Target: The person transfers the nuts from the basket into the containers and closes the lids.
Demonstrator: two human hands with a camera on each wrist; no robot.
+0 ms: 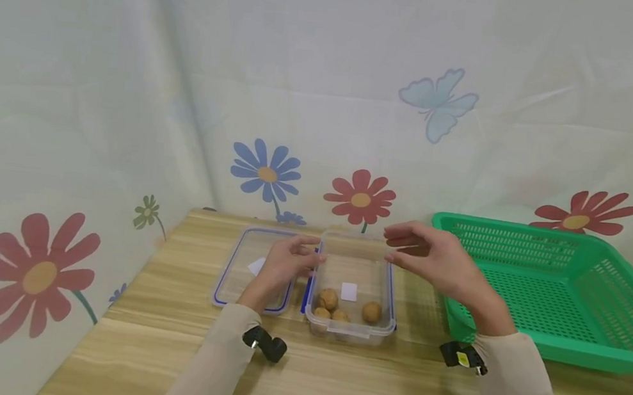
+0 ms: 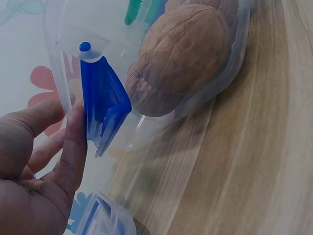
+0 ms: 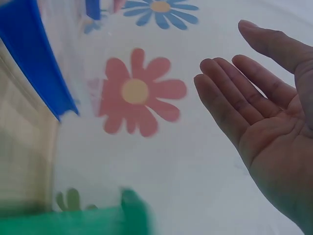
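Observation:
A clear plastic food container (image 1: pixel 352 267) with blue side latches stands on the table. Several walnuts (image 1: pixel 371 312) lie in its near end, near a small white square (image 1: pixel 349 292). My left hand (image 1: pixel 284 264) is at the container's left side. In the left wrist view, its fingertips touch the rim beside a hanging blue latch (image 2: pixel 100 100), with larger-looking walnuts (image 2: pixel 186 49) behind the clear wall. My right hand (image 1: pixel 437 262) hovers by the far right corner of the container. Seen from the right wrist, that hand (image 3: pixel 269 107) has extended fingers and holds nothing.
A clear lid with a blue seal (image 1: pixel 248 242) lies flat left of the container, partly under my left hand. To the right sits a green plastic basket (image 1: pixel 544 345). A flower-printed curtain (image 1: pixel 325 115) hangs behind the wood-grain table (image 1: pixel 332 379).

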